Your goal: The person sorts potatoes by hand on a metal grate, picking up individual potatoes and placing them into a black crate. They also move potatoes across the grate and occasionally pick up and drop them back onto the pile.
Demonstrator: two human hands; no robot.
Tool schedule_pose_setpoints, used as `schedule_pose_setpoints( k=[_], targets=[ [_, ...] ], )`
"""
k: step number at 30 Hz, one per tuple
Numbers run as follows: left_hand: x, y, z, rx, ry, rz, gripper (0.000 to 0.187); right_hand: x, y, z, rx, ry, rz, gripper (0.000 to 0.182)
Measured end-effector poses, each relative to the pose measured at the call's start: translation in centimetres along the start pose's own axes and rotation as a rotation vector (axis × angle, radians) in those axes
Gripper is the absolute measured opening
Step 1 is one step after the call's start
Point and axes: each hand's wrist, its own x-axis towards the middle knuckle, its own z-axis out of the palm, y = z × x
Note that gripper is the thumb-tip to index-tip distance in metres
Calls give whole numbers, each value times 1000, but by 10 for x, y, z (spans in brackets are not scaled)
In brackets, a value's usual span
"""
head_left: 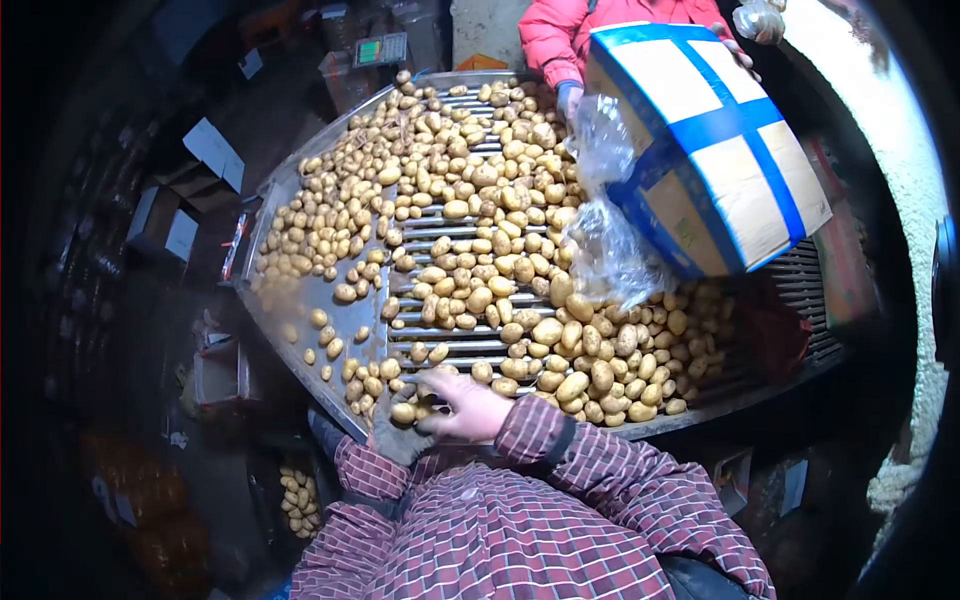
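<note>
Potatoes (500,235) lie spread over a slatted metal sorting table (440,215). At its near edge, my right hand (468,405), in a pinkish glove, has its fingers curved over a few potatoes. Close against it on the left, my left hand (400,432), in a dark grey glove, is beside a potato (403,413) and partly covered by the right hand. Whether either hand grips a potato cannot be made out.
Across the table, a person in a red jacket (550,40) holds a tilted, blue-taped box (740,150) with clear plastic (605,225) hanging from it. Open cartons (185,200) and a crate of potatoes (300,500) stand on the left.
</note>
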Motion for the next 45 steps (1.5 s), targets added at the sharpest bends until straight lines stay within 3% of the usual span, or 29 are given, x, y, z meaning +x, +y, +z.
schedule_pose_setpoints(
  k=[1, 3, 4, 5, 6, 8, 13, 14, 18, 20, 21, 22, 24, 26, 28, 30, 31, 32, 33, 34, 35, 36, 38, 40, 42, 44, 45],
  targets=[
    [5, 0, -12, 30, -30, -6, 55, -4, -7, -30, -48, 116, 132, 63],
    [0, -2, -9, -34, -172, -66, 52, -11, 53, -64, -560, 363, 309, 46],
    [0, -3, -10, -30, -169, -80, 52, -23, 34, -90, -844, 330, 451, 53],
    [1, -5, -10, -43, -155, -100, 52, -32, 66, -95, -872, 337, 474, 57],
    [3, -6, -10, -54, -143, -124, 52, -32, 79, -102, -866, 188, 505, 62],
    [5, -6, -5, 15, -146, -88, 53, -24, 100, -103, -900, 129, 431, 67],
    [9, -9, -18, 139, -108, 30, 50, -1, 63, -88, -560, 42, 512, 66],
    [10, -8, -23, 164, -106, 70, 49, 4, 68, -77, -560, -74, 565, 62],
    [-9, -1, -14, 85, -43, 91, 40, 6, 59, -59, -542, 45, 578, 57],
    [-12, 3, -24, 139, -51, 139, 41, 7, 83, -66, -329, 167, 531, 57],
    [-13, 3, -29, 150, -48, 160, 41, 4, 87, -78, -28, 206, 557, 55],
    [-15, 4, -33, 158, -44, 182, 41, -1, 125, -74, 39, 305, 307, 51],
    [-22, 6, -31, 106, 15, 146, 32, -16, 78, -89, 187, 143, 440, 52],
    [-20, 6, -27, 68, 114, 179, 32, -32, 56, -78, -47, -43, 283, 56],
    [-9, 8, -29, 349, 169, 169, 38, -35, 20, -52, -271, -254, 427, 51],
    [4, 6, -3, 769, 270, 170, 41, -33, 28, -10, -653, -242, 305, 47],
    [25, 4, -10, 1163, 149, 339, 43, -23, 29, 1, -619, -262, 373, 43],
    [43, -2, -17, 1295, 100, 299, 44, -19, 30, 6, -604, -195, 357, 43],
    [60, -11, -16, 1581, 10, 542, 45, -16, 36, 6, -544, -195, 355, 44],
    [58, -10, 20, 1949, 2, 583, 45, -12, 40, 3, -484, -192, 353, 44],
    [70, -11, 33, 2085, 22, 501, 45, -9, 29, -8, -355, -217, 469, 47],
    [81, -13, 41, 2217, 50, 419, 46, -20, 28, -9, -390, -22, 385, 47],
    [100, -19, 42, 2542, 163, 289, 37, -41, 76, -15, -200, 82, 184, 44],
    [95, -28, 56, 2600, 273, 176, 30, -64, 80, -37, 112, 119, 366, 42],
    [103, -30, 58, 2581, 242, 122, 28, -81, 81, -54, 832, 242, 537, 40],
    [89, -18, 59, 2489, 267, 198, 32, -82, 34, -65, 1231, 549, 585, 42],
    [90, -7, 39, 2184, 251, 309, 38, -77, 38, -70, 1247, 554, 494, 41]
  ],
)
